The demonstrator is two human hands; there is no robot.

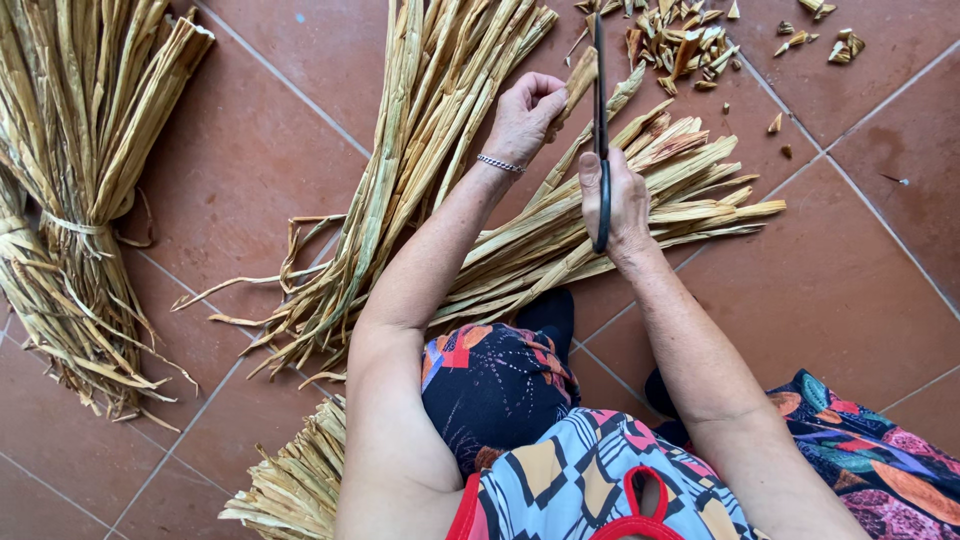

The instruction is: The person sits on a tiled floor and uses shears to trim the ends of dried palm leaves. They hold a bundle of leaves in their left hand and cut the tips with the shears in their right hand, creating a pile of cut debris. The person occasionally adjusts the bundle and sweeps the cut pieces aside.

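A single view was given, taken from a camera worn on the head and aimed steeply down. The terracotta tiled floor (860, 280) was seen from close above, filling the frame. The wearer's own patterned clothing (560, 470) was caught at the bottom edge, nearer than the floor.

Scissors (600, 130) tip and tied bundle (75, 150) (left side) run off-frame.
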